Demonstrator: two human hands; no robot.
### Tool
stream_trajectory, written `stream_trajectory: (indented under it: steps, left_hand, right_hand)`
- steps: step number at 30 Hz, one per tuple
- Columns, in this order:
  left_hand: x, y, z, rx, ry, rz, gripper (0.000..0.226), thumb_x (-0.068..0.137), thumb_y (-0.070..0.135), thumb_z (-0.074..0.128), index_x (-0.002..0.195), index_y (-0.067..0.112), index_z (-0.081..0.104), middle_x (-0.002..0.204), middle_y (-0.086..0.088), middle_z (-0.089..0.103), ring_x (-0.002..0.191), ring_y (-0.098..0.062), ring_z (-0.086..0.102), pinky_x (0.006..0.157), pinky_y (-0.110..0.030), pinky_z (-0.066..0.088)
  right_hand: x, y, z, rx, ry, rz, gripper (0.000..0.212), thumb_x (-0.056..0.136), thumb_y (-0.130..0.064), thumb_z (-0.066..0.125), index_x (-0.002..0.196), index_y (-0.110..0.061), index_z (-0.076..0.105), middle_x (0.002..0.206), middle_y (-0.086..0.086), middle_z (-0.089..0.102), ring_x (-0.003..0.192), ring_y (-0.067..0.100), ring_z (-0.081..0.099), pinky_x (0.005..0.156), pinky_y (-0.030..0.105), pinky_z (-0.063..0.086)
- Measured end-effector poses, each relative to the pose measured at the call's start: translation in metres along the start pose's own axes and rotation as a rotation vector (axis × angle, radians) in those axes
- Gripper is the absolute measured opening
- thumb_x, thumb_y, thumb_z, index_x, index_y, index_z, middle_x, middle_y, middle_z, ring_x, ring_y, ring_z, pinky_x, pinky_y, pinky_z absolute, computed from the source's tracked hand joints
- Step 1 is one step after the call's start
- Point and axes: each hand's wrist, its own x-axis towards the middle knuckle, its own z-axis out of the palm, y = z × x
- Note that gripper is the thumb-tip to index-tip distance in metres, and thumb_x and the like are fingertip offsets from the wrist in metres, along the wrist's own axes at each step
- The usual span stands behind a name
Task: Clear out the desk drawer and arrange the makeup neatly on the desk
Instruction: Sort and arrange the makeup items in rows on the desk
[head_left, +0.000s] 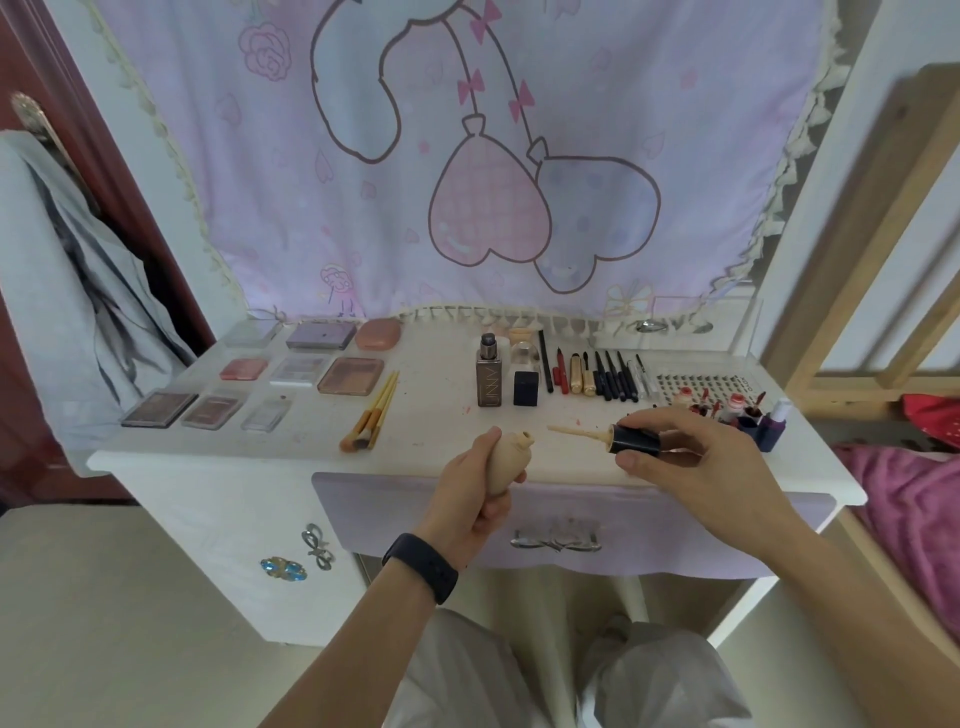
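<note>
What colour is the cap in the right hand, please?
The cap is black, seen in the head view.

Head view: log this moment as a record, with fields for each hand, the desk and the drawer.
left hand: left hand grips the beige bottle, which is uncapped
right hand: right hand pinches the black cap; its applicator wand points toward the bottle without touching it
desk: desk holds palettes in three rows on the left, brushes beside them, pencils in a row on the right
drawer: drawer shows its lavender front; inside not in view
</note>
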Motion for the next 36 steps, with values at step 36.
stream_trajectory:
  steps: [36]
  left_hand:
    - [0.088, 0.034, -0.052, 0.708, 0.125, 0.523, 0.043, 0.071, 0.032, 0.089, 0.102, 0.047, 0.064, 0.102, 0.022, 0.07, 0.094, 0.007, 0.063, 0.083, -0.015, 0.048]
  right_hand:
    - [0.073, 0.041, 0.131, -0.218, 0.198, 0.16, 0.027, 0.09, -0.04, 0.071, 0.116, -0.038, 0.068, 0.102, -0.029, 0.062, 0.104, 0.007, 0.049, 0.08, 0.022, 0.042]
